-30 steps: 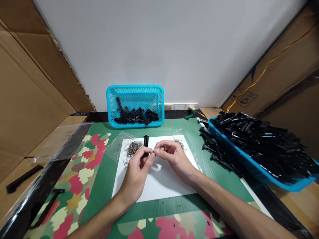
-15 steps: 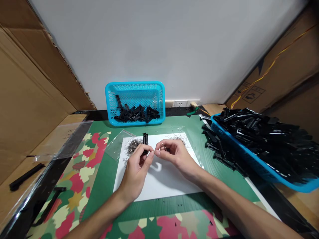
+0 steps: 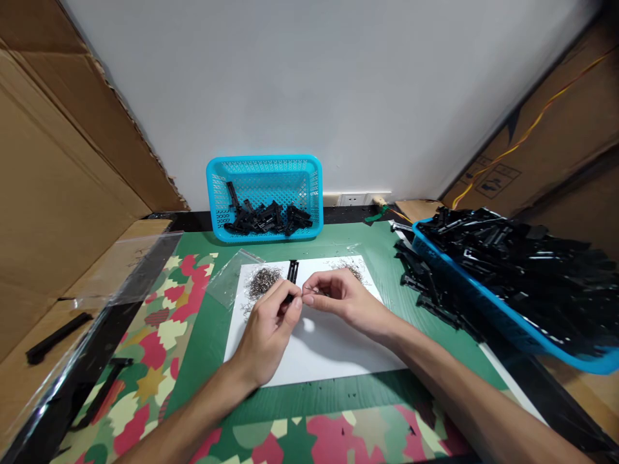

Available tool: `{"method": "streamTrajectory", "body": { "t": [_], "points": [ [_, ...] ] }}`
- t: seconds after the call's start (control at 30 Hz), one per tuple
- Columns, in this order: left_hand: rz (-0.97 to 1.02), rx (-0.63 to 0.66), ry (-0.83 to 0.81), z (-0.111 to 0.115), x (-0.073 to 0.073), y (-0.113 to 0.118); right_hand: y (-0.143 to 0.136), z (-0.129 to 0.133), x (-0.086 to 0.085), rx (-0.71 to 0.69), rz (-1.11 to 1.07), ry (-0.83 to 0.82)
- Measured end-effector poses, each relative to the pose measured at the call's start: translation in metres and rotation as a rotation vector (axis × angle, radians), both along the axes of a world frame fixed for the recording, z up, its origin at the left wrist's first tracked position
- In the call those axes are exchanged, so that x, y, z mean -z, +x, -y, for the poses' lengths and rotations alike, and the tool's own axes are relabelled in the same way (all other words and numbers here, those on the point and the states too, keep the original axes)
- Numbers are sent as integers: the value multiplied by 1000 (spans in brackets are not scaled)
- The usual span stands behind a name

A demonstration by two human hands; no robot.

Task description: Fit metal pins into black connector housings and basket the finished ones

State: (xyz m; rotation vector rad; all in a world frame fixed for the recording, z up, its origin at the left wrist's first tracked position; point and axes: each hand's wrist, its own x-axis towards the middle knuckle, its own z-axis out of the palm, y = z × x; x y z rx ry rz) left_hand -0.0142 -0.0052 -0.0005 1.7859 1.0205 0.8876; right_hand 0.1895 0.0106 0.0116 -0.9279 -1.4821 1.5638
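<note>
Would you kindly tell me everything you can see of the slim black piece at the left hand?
The slim black piece looks like plastic: long and narrow, with lighter lines running lengthwise and a slightly wider far end. It juts out beyond the left hand, which appears to grip it, over the white sheet. The hand hides its near end; whether it touches the sheet is unclear.

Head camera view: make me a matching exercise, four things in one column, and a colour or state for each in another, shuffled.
1. Left hand
2. Sheet
3. Basket at the back
4. Cord at the right

A. Yellow and orange
B. Holding a slim black part
C. White, with small metallic pieces piled on it
D. Blue, with black parts inside

Pairs: 1-B; 2-C; 3-D; 4-A
</note>
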Motion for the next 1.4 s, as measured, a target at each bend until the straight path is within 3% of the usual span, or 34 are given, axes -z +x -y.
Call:
{"method": "streamTrajectory", "body": {
  "t": [0.27,0.8,1.17,1.23,1.4],
  "points": [
    [-49,0,9,-3,7,0,1,7,-13,55,270,202],
    [-118,-1,63,-2,-1,-1,4,8,-14,75,396,334],
    [-13,7,19,0,-2,-1,3,5,-4,216,190,296],
    [77,-28,-15,3,2,-2,1,9,-5,289,214,393],
    [283,-74,64,12,11,-4,-7,24,-11,409,298,836]
  ]
}}
